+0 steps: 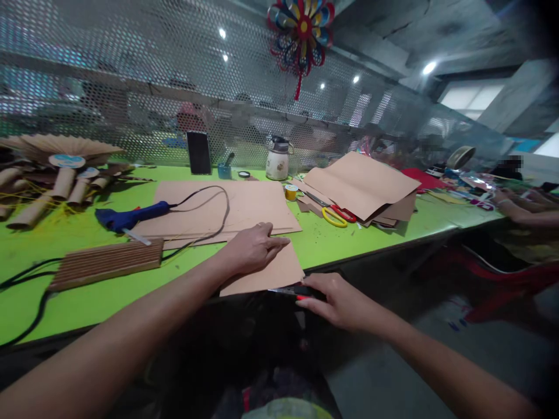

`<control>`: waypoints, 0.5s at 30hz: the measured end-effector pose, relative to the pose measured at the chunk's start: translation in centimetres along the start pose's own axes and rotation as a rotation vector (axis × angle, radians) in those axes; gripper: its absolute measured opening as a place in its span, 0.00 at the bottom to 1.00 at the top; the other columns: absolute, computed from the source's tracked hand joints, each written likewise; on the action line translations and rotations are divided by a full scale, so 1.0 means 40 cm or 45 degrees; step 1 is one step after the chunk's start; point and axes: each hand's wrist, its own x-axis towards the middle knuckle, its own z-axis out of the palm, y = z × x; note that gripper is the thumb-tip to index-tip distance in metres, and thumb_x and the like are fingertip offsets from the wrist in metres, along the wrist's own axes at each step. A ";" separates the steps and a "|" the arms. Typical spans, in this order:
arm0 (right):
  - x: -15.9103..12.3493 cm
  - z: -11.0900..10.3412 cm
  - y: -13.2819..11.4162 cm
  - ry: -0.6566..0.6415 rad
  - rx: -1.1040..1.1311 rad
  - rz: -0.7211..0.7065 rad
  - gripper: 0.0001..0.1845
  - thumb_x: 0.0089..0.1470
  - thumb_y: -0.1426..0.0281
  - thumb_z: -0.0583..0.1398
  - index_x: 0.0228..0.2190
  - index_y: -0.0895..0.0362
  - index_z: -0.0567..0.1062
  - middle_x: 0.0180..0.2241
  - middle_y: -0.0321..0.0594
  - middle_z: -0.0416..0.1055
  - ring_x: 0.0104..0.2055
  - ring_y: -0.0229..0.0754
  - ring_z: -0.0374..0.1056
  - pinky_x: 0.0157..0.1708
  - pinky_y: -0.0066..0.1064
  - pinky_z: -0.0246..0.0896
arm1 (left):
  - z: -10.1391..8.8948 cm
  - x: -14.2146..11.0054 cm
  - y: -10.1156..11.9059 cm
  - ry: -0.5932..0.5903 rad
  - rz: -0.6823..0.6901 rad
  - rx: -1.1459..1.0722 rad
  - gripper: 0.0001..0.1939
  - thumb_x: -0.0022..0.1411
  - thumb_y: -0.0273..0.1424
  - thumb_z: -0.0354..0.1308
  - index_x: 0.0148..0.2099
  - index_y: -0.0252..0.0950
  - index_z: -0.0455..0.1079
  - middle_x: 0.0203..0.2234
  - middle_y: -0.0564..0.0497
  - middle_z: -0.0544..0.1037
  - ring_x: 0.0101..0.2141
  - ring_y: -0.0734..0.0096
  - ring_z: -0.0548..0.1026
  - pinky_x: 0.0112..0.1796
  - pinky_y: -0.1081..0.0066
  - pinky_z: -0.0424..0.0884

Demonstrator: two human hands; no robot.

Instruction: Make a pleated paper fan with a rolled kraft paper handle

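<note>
My left hand lies on a brown paper sheet, pressing it to the green table with the forefinger stretched out. The sheet reaches over the table's front edge. At its near right corner, my right hand is closed on a thin-bladed cutter with a red part by the thumb. The blade lies along the sheet's near edge; most of the handle is hidden by my fingers. Behind my left hand lies a stack of larger brown sheets.
A blue glue gun and its cord rest beside a ridged cardboard block. Yellow-and-red-handled scissors, a yellow spool, a flask and folded brown sheets stand behind. Paper fans lie left; another person's arm shows right.
</note>
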 end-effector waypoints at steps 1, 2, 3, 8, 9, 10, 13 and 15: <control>0.005 0.002 -0.004 -0.005 0.003 0.011 0.14 0.62 0.61 0.59 0.39 0.60 0.77 0.35 0.45 0.77 0.36 0.44 0.71 0.35 0.29 0.58 | -0.001 0.000 0.001 0.002 0.000 0.004 0.21 0.73 0.42 0.40 0.60 0.54 0.68 0.32 0.48 0.66 0.36 0.63 0.70 0.36 0.67 0.64; 0.007 0.003 -0.007 -0.011 0.009 0.025 0.14 0.62 0.61 0.59 0.39 0.60 0.77 0.35 0.45 0.77 0.35 0.44 0.71 0.34 0.29 0.58 | -0.002 -0.001 0.001 0.002 0.002 0.006 0.21 0.73 0.42 0.40 0.60 0.54 0.68 0.32 0.48 0.66 0.36 0.63 0.70 0.36 0.67 0.64; 0.007 0.002 -0.010 -0.021 0.019 0.035 0.14 0.62 0.61 0.59 0.39 0.60 0.77 0.35 0.45 0.77 0.35 0.44 0.71 0.34 0.29 0.58 | -0.002 -0.001 0.002 0.002 0.003 0.008 0.21 0.73 0.41 0.40 0.60 0.54 0.68 0.32 0.48 0.66 0.36 0.63 0.70 0.36 0.67 0.64; -0.016 -0.012 -0.013 -0.048 0.083 0.045 0.15 0.63 0.61 0.58 0.41 0.59 0.77 0.38 0.44 0.78 0.38 0.44 0.73 0.38 0.29 0.59 | 0.002 -0.002 0.001 0.016 -0.006 0.006 0.21 0.73 0.42 0.40 0.59 0.54 0.69 0.33 0.48 0.66 0.35 0.63 0.70 0.35 0.67 0.63; -0.017 -0.013 -0.015 -0.047 0.090 0.052 0.15 0.63 0.61 0.58 0.42 0.58 0.77 0.38 0.44 0.78 0.39 0.45 0.73 0.38 0.29 0.60 | 0.003 -0.001 0.000 0.022 -0.006 0.005 0.21 0.72 0.42 0.40 0.59 0.54 0.69 0.33 0.48 0.66 0.35 0.62 0.70 0.35 0.67 0.63; -0.015 -0.012 -0.017 -0.043 0.094 0.061 0.15 0.63 0.61 0.58 0.42 0.59 0.77 0.38 0.44 0.78 0.39 0.45 0.73 0.38 0.29 0.60 | 0.005 -0.001 0.000 0.027 -0.005 0.004 0.21 0.73 0.42 0.40 0.59 0.54 0.69 0.33 0.48 0.66 0.35 0.62 0.70 0.35 0.67 0.63; 0.005 0.003 -0.030 -0.027 0.092 0.046 0.14 0.62 0.62 0.59 0.41 0.60 0.78 0.37 0.46 0.78 0.38 0.45 0.73 0.38 0.30 0.61 | 0.007 0.001 0.000 0.040 -0.003 0.006 0.21 0.73 0.42 0.40 0.59 0.54 0.69 0.32 0.47 0.66 0.35 0.62 0.70 0.34 0.67 0.63; 0.022 0.018 -0.040 -0.003 0.087 0.019 0.14 0.62 0.63 0.60 0.41 0.61 0.78 0.38 0.48 0.78 0.39 0.46 0.73 0.39 0.31 0.61 | 0.006 0.001 0.001 0.043 0.001 0.011 0.21 0.73 0.41 0.40 0.59 0.54 0.69 0.32 0.47 0.67 0.35 0.62 0.70 0.34 0.66 0.63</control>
